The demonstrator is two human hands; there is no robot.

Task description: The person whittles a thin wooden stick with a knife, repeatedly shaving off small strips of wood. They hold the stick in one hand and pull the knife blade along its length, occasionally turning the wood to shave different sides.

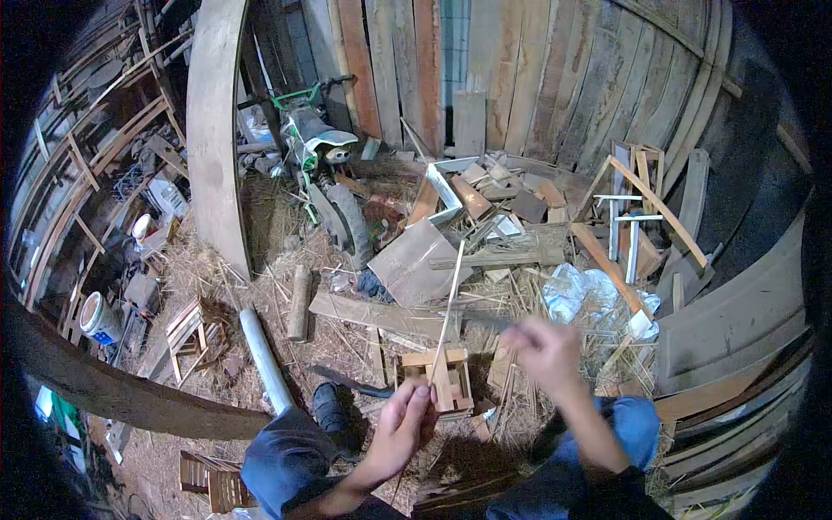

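My left hand (400,429) is closed around the lower part of a long, thin, pale bamboo strip (451,299), which points up and away from me. In my right hand (548,351), blurred by motion, is a knife; its dark blade (485,320) points left toward the strip, and its handle is hidden in the fist. Below the strip a small wooden frame (462,390) stands on the ground between my legs. Left of it lies a dark, curved, blade-like piece (351,381), near my boot (334,416).
Straw and shavings cover the ground. A motorbike (316,147) stands by the plank wall (520,69). Wood scraps (520,195) pile up ahead, with a plastic sheet (582,293) at right. At left are a pale pole (265,360), a slatted piece (192,338) and a bucket (100,318).
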